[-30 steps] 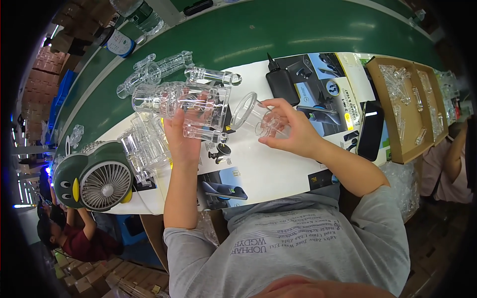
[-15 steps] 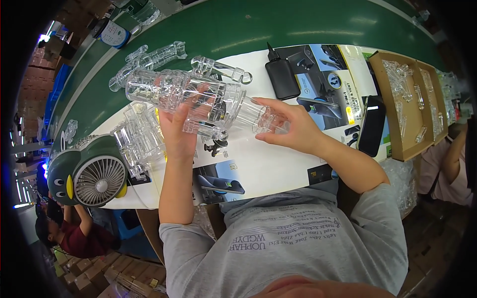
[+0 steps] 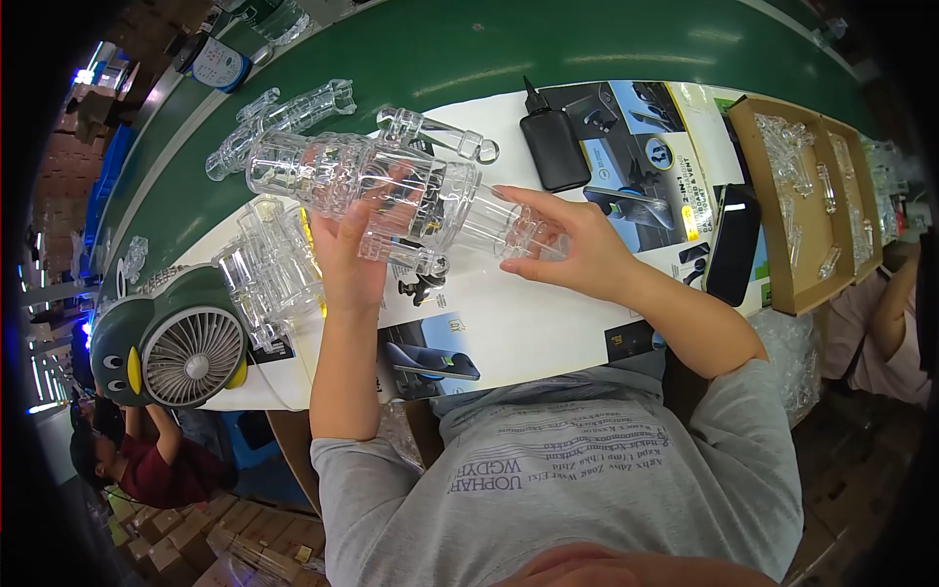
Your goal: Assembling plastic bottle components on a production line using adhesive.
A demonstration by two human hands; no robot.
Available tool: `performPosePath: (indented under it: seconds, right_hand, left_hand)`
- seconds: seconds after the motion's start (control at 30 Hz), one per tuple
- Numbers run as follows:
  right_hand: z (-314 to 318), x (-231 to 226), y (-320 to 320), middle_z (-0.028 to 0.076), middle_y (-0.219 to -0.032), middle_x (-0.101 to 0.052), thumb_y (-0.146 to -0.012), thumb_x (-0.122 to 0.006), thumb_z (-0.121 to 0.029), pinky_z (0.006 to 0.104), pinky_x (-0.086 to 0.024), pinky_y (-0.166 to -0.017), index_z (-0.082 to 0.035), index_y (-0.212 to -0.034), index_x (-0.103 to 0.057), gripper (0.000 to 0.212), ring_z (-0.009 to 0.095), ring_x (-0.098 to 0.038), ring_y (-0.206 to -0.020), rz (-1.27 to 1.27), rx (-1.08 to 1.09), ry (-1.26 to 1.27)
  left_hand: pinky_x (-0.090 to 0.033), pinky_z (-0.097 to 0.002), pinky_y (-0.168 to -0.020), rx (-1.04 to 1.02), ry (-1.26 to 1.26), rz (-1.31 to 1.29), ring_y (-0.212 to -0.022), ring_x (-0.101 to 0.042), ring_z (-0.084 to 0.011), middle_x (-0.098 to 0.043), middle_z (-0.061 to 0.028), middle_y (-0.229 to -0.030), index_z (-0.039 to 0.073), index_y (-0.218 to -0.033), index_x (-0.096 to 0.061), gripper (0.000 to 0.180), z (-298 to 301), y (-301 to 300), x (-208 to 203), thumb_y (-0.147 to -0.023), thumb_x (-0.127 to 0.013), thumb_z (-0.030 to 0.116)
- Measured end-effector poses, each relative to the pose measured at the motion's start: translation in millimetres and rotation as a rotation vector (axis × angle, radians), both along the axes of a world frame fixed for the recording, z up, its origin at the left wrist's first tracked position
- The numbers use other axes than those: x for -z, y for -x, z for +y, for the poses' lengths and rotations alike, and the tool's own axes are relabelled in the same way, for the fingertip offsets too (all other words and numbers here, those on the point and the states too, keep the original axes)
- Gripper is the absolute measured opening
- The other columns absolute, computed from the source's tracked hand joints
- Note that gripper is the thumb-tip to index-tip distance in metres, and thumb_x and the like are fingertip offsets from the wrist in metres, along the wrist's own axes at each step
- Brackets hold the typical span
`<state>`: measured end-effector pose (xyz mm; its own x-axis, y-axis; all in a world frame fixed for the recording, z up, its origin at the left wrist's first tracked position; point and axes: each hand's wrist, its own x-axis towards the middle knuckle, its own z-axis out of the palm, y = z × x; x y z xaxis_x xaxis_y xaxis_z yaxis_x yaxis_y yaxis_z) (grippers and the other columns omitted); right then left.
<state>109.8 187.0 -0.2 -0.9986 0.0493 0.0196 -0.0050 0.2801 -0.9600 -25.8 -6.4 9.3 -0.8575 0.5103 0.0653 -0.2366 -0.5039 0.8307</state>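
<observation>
Your green bench [image 3: 548, 49] runs across the whole view, and over its near part lies a white printed sheet [image 3: 528, 338]. At the right end stands an open cardboard tray [image 3: 773, 230], divided in two, with small clear parts in both compartments.

Above the sheet you hold the large clear body [image 3: 416, 191], tilted nearly on its side, with a slim arm-like piece along each flank. Your left hand [image 3: 344, 256] is wrapped around it from below, its fingers showing through the clear wall.

The green fan [image 3: 196, 357], with its bird face, sits at the left end of the sheet, just beside a cluster of clear pieces [image 3: 274, 274]. Another long clear piece [image 3: 284, 127] lies beyond your left hand. To the left of the tray is a dark phone [image 3: 734, 245]; nearer the middle, a black bottle [image 3: 555, 152] with a pointed nozzle lies flat.

Your right hand [image 3: 587, 245] pinches a clear cup-shaped piece [image 3: 499, 223] between thumb and fingers, its wide end against the body's right end; you cannot tell whether it is seated.
</observation>
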Motion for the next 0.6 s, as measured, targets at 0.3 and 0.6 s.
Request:
performPosePath:
  seconds: [0.3,0.6]
  right_hand:
    - [-0.5,0.4,0.2,0.010,-0.107,-0.058,-0.066,-0.074,-0.011,0.0241,-0.049,-0.070,-0.007,-0.125,-0.047,0.064,0.011,-0.057,-0.077,-0.009,-0.001,-0.005]
    - [0.4,0.4,0.4,0.010,-0.106,-0.059,-0.067,-0.074,-0.012,0.0243,-0.049,-0.070,-0.007,-0.125,-0.047,0.064,0.011,-0.057,-0.077,-0.012,-0.002,-0.040]
  left_hand:
    - [-0.044,-0.0534,-0.087,0.008,-0.004,0.006,-0.108,-0.049,-0.0381,-0.043,-0.0182,-0.120,0.012,-0.136,-0.012,0.080,0.1,-0.2,1.3,-0.076,-0.065,0.014]
    - [-0.045,-0.0531,-0.087,-0.006,0.017,0.002,-0.107,-0.050,-0.0379,-0.044,-0.0185,-0.119,0.010,-0.134,-0.016,0.077,0.9,-2.3,-0.5,-0.076,-0.066,0.015]
